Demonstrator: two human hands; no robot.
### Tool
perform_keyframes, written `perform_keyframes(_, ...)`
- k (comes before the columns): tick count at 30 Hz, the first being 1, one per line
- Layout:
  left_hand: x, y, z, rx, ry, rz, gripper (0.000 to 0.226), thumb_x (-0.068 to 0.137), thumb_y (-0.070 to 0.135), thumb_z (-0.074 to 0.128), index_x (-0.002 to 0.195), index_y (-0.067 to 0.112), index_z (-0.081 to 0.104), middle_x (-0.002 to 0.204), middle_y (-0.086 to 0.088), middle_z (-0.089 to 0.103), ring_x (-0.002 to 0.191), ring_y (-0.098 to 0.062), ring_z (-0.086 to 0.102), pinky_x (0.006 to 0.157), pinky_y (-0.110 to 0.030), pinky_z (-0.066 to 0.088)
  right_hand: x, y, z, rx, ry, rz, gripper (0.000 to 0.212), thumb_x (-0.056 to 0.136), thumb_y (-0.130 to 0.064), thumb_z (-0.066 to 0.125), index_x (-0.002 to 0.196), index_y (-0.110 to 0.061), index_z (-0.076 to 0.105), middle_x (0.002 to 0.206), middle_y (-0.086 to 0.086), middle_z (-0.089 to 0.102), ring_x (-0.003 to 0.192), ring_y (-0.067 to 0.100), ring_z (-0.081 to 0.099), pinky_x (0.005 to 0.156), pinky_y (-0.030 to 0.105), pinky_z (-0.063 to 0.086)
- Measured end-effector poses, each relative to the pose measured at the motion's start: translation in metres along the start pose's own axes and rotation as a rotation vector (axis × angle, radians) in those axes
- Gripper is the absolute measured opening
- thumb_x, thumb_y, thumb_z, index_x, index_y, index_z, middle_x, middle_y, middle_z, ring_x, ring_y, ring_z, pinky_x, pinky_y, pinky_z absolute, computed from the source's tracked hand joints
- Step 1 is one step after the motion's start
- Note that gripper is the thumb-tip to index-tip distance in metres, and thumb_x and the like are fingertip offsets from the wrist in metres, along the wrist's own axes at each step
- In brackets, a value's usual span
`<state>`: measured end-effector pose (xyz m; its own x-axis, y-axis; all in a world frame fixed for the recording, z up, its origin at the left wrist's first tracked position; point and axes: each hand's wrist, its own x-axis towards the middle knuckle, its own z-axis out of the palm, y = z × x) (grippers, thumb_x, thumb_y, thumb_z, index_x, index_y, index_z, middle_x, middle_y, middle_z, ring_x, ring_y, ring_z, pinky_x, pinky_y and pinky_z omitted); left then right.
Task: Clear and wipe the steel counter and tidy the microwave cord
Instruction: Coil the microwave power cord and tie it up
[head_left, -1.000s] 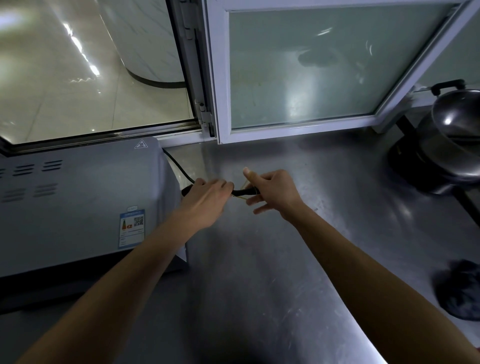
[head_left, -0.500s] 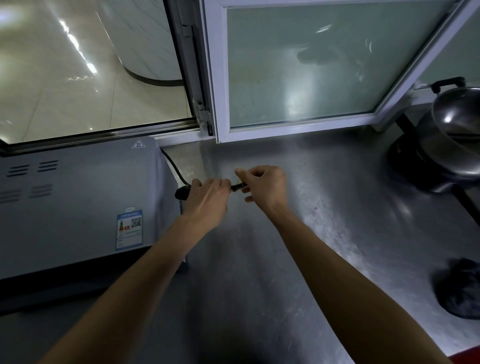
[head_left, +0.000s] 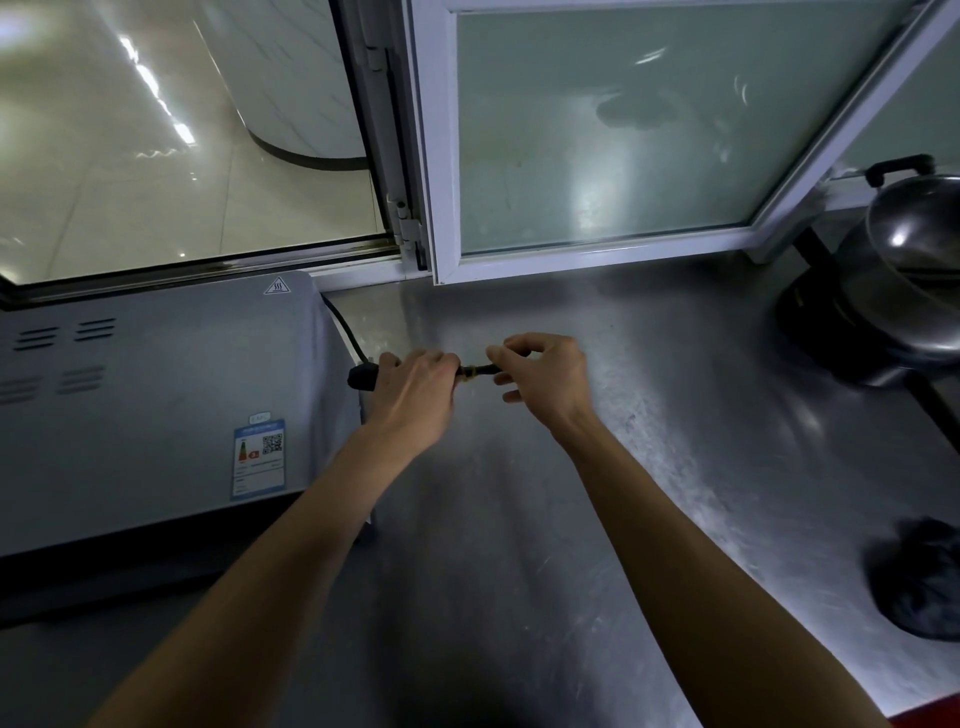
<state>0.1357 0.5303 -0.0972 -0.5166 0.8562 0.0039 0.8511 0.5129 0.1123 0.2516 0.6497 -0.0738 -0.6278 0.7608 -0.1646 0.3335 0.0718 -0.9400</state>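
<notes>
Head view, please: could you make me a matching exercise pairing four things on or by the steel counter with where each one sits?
Things:
1. microwave
2. pot
3. dark cloth
4. cord

Places:
A. near right edge of the counter
B. held between the left hand and right hand
C. left side, under the window
D. far right corner, on a black base

Pairs: 1-C, 2-D, 3-A, 4-B

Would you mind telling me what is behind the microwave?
Behind the microwave runs a window sill, and its black cord emerges round the rear corner. Where the cord joins the casing is hidden.
</notes>
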Motion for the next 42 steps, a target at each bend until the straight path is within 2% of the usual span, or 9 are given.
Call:
perform_keyframes(4,-0.001,-0.001,0.002,0.000,-0.014,-0.014,0.016,0.103,0.025,0.046,0.103,0.019,0.061,0.090,0.001,0.061,0.085,-0.021,0.057,0.089,-0.045,0.042,0.001,0.008,-0.003,-0.064,-0.018,-0.043,0.004,0.089,-0.026,0.073,0.088,-0.022,0.073,0.089,-0.008,0.069,0.079,0.017,0.071,0.067,0.032,0.062)
perform_keyframes(7,-0.001,-0.001,0.001,-0.022,-0.020,-0.027,0.017,0.103,0.026,0.045,0.102,0.019,0.060,0.090,0.001,0.060,0.087,-0.021,0.056,0.088,-0.045,0.042,-0.001,0.013,-0.005,-0.178,-0.002,-0.150,0.016,0.089,-0.027,0.072,0.097,-0.014,0.076,0.090,-0.018,0.061,0.077,0.001,0.064,0.072,0.010,0.052)
perform_keyframes(9,-0.001,-0.002,0.000,-0.039,-0.030,-0.030,0.017,0.103,0.027,0.046,0.101,0.018,0.060,0.090,0.001,0.059,0.088,-0.021,0.056,0.088,-0.044,0.041,-0.002,0.016,-0.006,-0.275,-0.027,-0.241,0.018,0.090,-0.027,0.072,0.098,-0.011,0.075,0.091,-0.015,0.060,0.076,-0.003,0.062,0.070,0.003,0.046)
perform_keyframes(13,-0.001,-0.005,0.001,-0.064,-0.053,-0.017,0.016,0.102,0.029,0.048,0.098,0.017,0.058,0.087,0.003,0.054,0.088,-0.021,0.054,0.088,-0.043,0.040,0.000,0.024,-0.007,-0.454,-0.098,-0.340,0.025,0.093,-0.034,0.066,0.101,-0.011,0.072,0.104,-0.001,0.068,0.088,0.008,0.064,0.079,0.017,0.052)
perform_keyframes(15,-0.001,-0.006,0.002,-0.098,-0.063,-0.006,0.014,0.102,0.029,0.049,0.096,0.019,0.055,0.088,0.003,0.055,0.088,-0.021,0.054,0.088,-0.043,0.041,0.003,0.026,-0.007,-0.467,-0.096,-0.354,0.023,0.094,-0.034,0.065,0.098,-0.012,0.071,0.099,0.001,0.067,0.087,0.010,0.061,0.079,0.027,0.054)
perform_keyframes(19,-0.003,-0.007,0.002,-0.117,-0.043,0.013,0.017,0.101,0.034,0.046,0.098,0.019,0.053,0.089,0.004,0.052,0.088,-0.021,0.052,0.086,-0.044,0.041,0.005,0.031,-0.003,-0.407,-0.024,-0.371,0.020,0.095,-0.036,0.063,0.091,-0.018,0.070,0.090,-0.002,0.063,0.082,0.010,0.058,0.072,0.032,0.052)
perform_keyframes(25,-0.005,-0.005,0.003,-0.110,-0.016,0.000,0.035,0.099,0.053,0.035,0.090,0.022,0.047,0.085,0.004,0.052,0.081,-0.019,0.051,0.082,-0.042,0.042,0.004,0.029,0.001,-0.348,0.010,-0.358,0.020,0.095,-0.036,0.063,0.092,-0.017,0.070,0.091,-0.003,0.064,0.082,0.007,0.058,0.071,0.028,0.051)
perform_keyframes(37,0.001,-0.003,0.019,-0.100,0.045,-0.044,0.025,0.096,0.036,0.033,0.083,0.019,0.045,0.079,0.001,0.048,0.076,-0.022,0.048,0.074,-0.038,0.038,0.000,0.031,0.002,-0.302,0.052,-0.369,0.015,0.090,-0.033,0.071,0.091,-0.018,0.074,0.092,-0.003,0.067,0.084,0.006,0.060,0.071,0.016,0.048)
perform_keyframes(42,0.001,0.002,0.032,-0.074,0.088,-0.013,0.027,0.096,0.030,0.036,0.096,0.015,0.058,0.088,-0.001,0.055,0.081,-0.020,0.050,0.084,-0.037,0.040,-0.003,0.046,-0.001,-0.248,0.065,-0.359,0.014,0.088,-0.031,0.073,0.091,-0.017,0.075,0.094,-0.005,0.066,0.086,0.002,0.061,0.074,0.016,0.049)
